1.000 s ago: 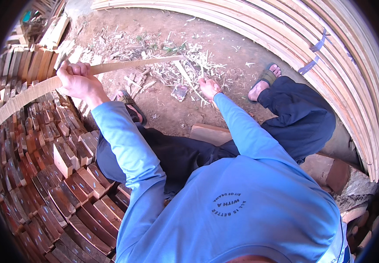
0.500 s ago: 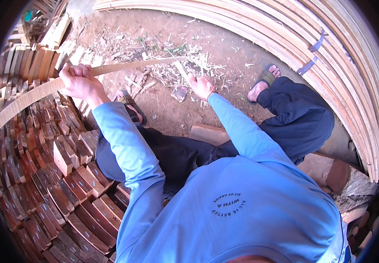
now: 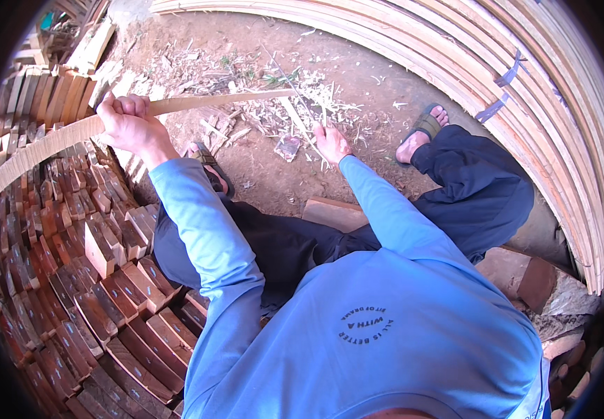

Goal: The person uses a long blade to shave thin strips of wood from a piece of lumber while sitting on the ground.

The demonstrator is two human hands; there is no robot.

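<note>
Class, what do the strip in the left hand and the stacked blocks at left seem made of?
Strip: apparently bare, pale wood, judging by fine lines on its surface.
Blocks: probably wood, seemingly unvarnished; uneven brown tones and sawn-looking edges suggest it.

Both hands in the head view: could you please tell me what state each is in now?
Left hand: closed around the wood strip.
Right hand: closed, apparently on a thin tool; its kind cannot be told.
</note>
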